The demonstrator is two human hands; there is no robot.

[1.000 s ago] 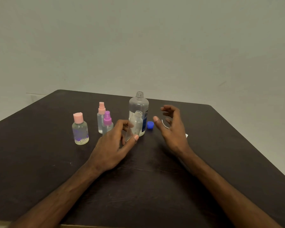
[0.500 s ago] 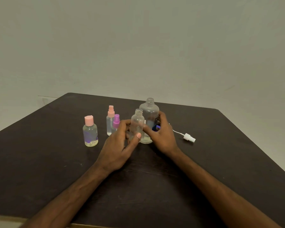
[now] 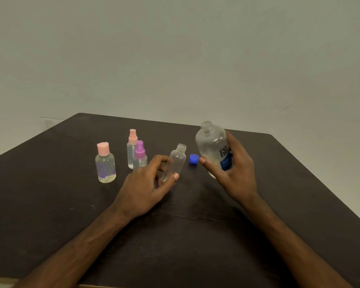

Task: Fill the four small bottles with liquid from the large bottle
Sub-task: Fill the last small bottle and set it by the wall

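Now left hand (image 3: 146,183) grips the empty uncapped small bottle (image 3: 175,162); right hand (image 3: 235,171) grips the open large bottle (image 3: 213,146).

A dark wooden table (image 3: 50,204) stands against a pale wall (image 3: 175,48).

Clear glossy plastic large bottle (image 3: 213,146) and uncapped small bottle (image 3: 175,162); matt blue plastic cap (image 3: 193,159); dark matt wood-grain table (image 3: 50,204)

Head camera looks down, near, onto table (image 3: 50,204).
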